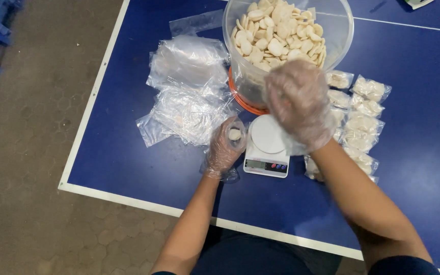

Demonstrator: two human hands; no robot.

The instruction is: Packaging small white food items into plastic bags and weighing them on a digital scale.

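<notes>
Here, step in hand: filling a small clear bag (234, 133) with pale round crackers from the big clear tub (287, 38), beside a white kitchen scale (267, 146).
Left hand (223, 147): gloved in thin plastic, fingers curled round the mouth of the small bag, one cracker showing inside; held just left of the scale, above the blue table (128, 163).
Right hand (299, 104): gloved too, blurred, hanging between tub and scale; fingers bunched, but whether pinching crackers or closed on nothing cannot be told.
Doing it well: best to keep the bag mouth wide and upright, drop crackers straight in, then set the bag square on the scale platform, away from the tub's wall.
Risk: probably brittle pieces; a tight squeeze could snap them.
Around: heap of empty clear bags (187, 91) to the left; filled packets (362, 109) in rows to the right.
Hidden: scale display too small to make out; part of the platform and some packets covered by the right forearm; tub base and its orange rim (240, 99) mostly masked; top of tub cut off.
</notes>
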